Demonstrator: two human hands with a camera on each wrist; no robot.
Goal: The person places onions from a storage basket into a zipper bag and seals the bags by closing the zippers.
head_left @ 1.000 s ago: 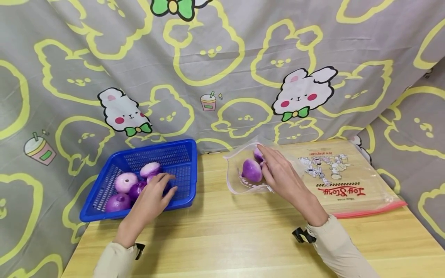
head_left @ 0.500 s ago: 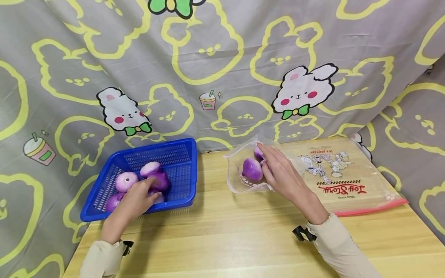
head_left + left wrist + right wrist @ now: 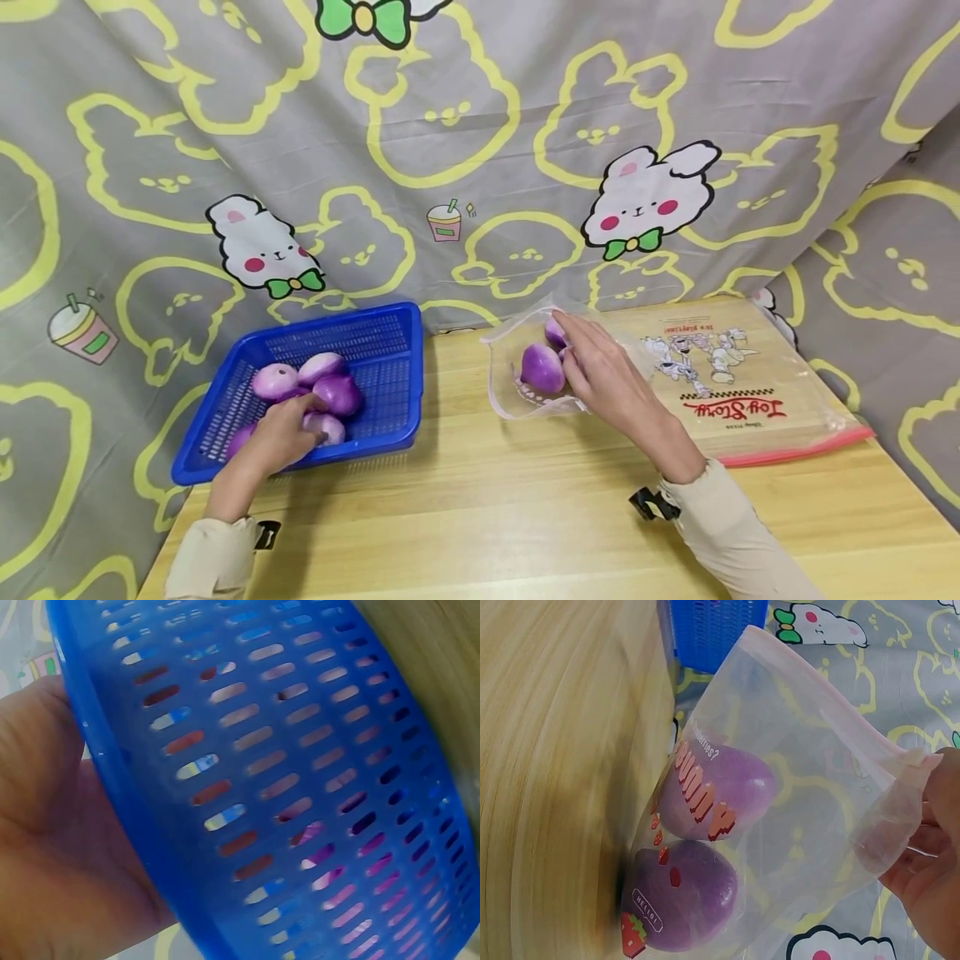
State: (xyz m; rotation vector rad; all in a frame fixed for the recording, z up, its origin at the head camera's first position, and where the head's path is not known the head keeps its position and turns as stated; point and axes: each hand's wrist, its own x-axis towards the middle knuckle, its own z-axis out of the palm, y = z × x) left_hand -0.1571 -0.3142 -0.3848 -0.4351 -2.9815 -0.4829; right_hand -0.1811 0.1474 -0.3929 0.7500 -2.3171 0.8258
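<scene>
In the head view my left hand point(image 3: 279, 437) reaches over the near rim of a blue plastic basket point(image 3: 408, 367) with its fingers bent down among several red onions point(image 3: 337, 394). What its fingertips touch is hidden, and I cannot tell whether they grip an onion. The left wrist view shows this hand point(image 3: 52, 825) past the slotted basket wall point(image 3: 247, 765). My right hand point(image 3: 611, 375) pinches the rim of a clear zip bag point(image 3: 810, 757), keeping its mouth spread. Two red onions point(image 3: 686, 896) lie inside the bag, resting low against its printed side.
A large clear printed bag point(image 3: 738, 392) with a red zip edge lies flat on the wooden table point(image 3: 480, 517) at the right. Behind the table hangs a grey patterned curtain point(image 3: 480, 192), close to the basket and bags.
My left hand has moved left and down within the basket, shifting some onions; a dark purple onion now sits uncovered beside it. The right hand and the zip bag have stayed put.
</scene>
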